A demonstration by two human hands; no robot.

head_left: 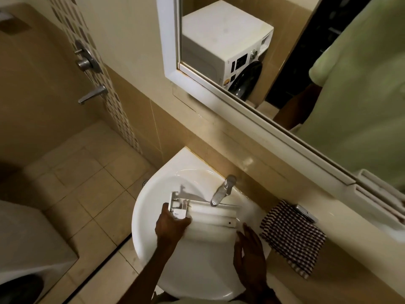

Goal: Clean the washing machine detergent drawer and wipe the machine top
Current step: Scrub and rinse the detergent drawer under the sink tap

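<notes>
The white detergent drawer [210, 216] lies across the white washbasin [153, 194], under the chrome tap [222, 190]. My left hand [172, 226] grips the drawer's left end, fingers curled round it. Near the drawer's right end hovers my right hand [249, 255], fingers straight and holding nothing. A checked cloth [292, 238] lies on the ledge right of the basin. The washing machine [26, 244] shows at the lower left edge, and its reflection [225, 44] appears in the mirror.
A white-framed mirror [219, 97] hangs above the beige ledge [350, 249]. A small metal object [305, 212] lies behind the cloth. Shower fittings [87, 62] stick out of the wall at left. Beige floor tiles [87, 183] with a drain spread left of the basin.
</notes>
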